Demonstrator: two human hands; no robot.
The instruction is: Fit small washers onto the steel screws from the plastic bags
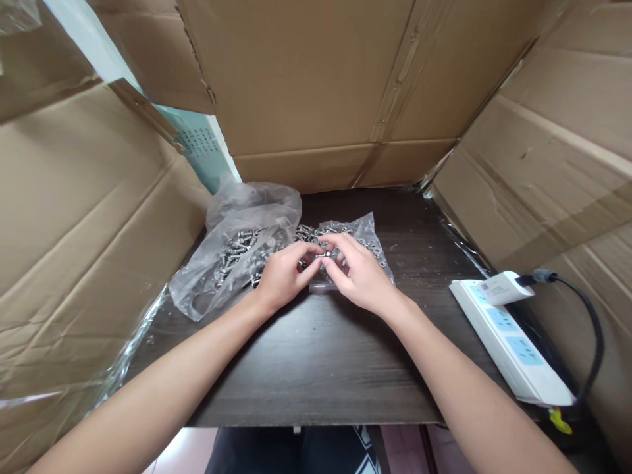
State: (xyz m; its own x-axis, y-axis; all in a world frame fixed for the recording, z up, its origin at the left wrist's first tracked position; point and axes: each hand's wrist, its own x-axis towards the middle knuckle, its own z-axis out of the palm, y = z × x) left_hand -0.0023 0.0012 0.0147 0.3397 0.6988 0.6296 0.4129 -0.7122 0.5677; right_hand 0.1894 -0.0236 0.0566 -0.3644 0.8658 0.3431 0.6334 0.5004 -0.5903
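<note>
Over the middle of the dark table, my left hand (288, 271) and my right hand (356, 268) meet fingertip to fingertip. Pinched between them is a small shiny metal bolt (324, 255), held roughly level; its finer details are too small to make out. Left of and behind my left hand lies a clear plastic bag (197, 289) with many metal bolts (237, 249) in it. Beneath and behind my right hand is a flatter clear bag (365, 227) with small washers or nuts (376, 250). Several more bolts (307, 232) lie between the two bags.
Cardboard walls (316, 85) enclose the dark wooden table (316, 368) at the back and both sides. On the right lies a white power strip (513, 349) with a plugged-in white adapter (503, 288) and a black cable (595, 329).
</note>
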